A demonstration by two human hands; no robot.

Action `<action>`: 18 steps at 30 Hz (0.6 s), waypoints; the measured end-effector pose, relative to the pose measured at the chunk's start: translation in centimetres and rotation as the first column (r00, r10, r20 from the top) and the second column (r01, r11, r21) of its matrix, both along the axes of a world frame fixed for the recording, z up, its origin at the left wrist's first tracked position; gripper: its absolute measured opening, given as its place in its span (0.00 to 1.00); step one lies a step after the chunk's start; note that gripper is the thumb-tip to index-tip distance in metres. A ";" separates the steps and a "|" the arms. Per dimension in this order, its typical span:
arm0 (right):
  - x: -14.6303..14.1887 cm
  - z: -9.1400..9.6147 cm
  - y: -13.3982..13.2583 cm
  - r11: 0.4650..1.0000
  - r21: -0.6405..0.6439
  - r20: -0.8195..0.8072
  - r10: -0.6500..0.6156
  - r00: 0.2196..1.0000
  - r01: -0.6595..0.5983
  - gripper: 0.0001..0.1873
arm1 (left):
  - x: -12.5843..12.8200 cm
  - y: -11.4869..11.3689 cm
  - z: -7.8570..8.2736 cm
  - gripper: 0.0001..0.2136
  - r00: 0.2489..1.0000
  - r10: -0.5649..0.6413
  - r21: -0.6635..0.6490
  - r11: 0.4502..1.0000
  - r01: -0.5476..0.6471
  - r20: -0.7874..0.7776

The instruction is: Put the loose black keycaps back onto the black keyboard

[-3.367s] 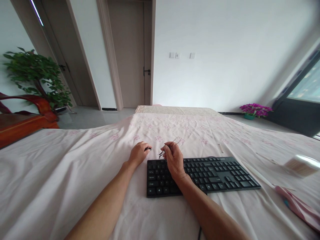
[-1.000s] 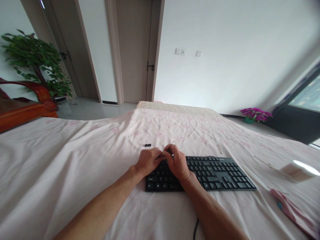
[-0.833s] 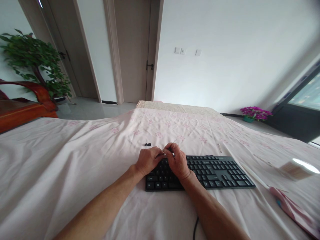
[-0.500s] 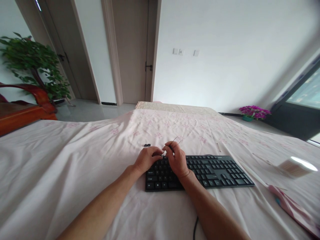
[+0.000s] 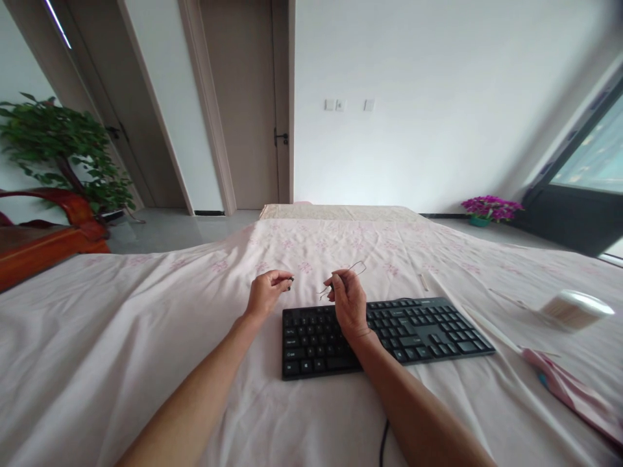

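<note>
My left hand (image 5: pixel 266 295) is closed in a pinch on a small black keycap (image 5: pixel 291 279), just beyond the keyboard's far left corner. The fingers partly cover the keycap. Over the keyboard's far edge, my right hand (image 5: pixel 349 301) is closed round a thin wire keycap puller (image 5: pixel 361 266). One wire loop sticks out above the fingers, and hooked wire ends point left from below them. The black keyboard (image 5: pixel 423 334) lies flat on the cloth, its middle hidden by my right hand and forearm.
A pale floral cloth (image 5: pixel 195 363) covers the surface. To the right are a clear round tub of cotton swabs (image 5: pixel 577 310), a loose swab (image 5: pixel 424 281) and a pink item (image 5: pixel 569 386). A black cable (image 5: pixel 384 444) runs toward me beside my right forearm.
My left hand has moved left and away from the keyboard, picking up from the cloth where small black pieces lay. My hands are now apart. The camera view has shifted slightly.
</note>
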State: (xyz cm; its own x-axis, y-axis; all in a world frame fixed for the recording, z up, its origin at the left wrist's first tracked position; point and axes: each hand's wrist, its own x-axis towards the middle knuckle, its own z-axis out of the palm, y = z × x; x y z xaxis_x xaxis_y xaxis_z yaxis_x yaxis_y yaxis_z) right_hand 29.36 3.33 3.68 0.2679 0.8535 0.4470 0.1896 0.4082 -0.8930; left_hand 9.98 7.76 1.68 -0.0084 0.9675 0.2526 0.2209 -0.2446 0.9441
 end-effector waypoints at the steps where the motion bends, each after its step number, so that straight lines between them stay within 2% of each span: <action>1: 0.0 0.0 0.0 1.000 -0.003 -0.001 0.007 1.000 -0.007 0.11 | -0.2 0.4 0.1 0.11 0.998 0.002 0.013 1.000 -0.001 -0.057; 4: 0.1 -0.2 0.1 1.000 -0.008 -0.001 0.022 1.000 -0.022 0.11 | -0.4 1.5 0.4 0.08 0.947 0.046 0.097 0.995 -0.016 -0.317; 6: 0.2 -0.2 0.1 1.000 -0.009 -0.003 0.029 1.000 -0.030 0.11 | -0.2 1.9 0.5 0.08 0.874 0.070 0.152 0.988 0.004 -0.481; 9: 0.1 -0.3 0.2 1.000 -0.012 -0.011 0.027 1.000 -0.027 0.12 | 0.1 2.2 0.3 0.07 0.767 0.062 0.181 0.981 0.071 -0.638; 12: 0.1 -0.3 0.3 1.000 -0.014 -0.011 0.022 1.000 -0.022 0.12 | 0.3 2.3 -0.2 0.08 0.707 0.040 0.178 0.977 0.122 -0.706; 18: 0.2 -0.4 0.3 0.999 -0.018 0.012 0.038 0.999 -0.038 0.10 | 0.2 2.6 -0.9 0.09 0.690 0.008 0.133 0.983 0.129 -0.724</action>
State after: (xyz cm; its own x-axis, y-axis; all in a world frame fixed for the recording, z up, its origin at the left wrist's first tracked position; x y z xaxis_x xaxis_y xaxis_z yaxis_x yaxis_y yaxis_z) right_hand 29.52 3.59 3.32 0.2294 0.8707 0.4351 0.1856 0.3997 -0.8977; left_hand 10.22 10.31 0.80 0.2989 0.9039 0.3060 0.7933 -0.4136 0.4468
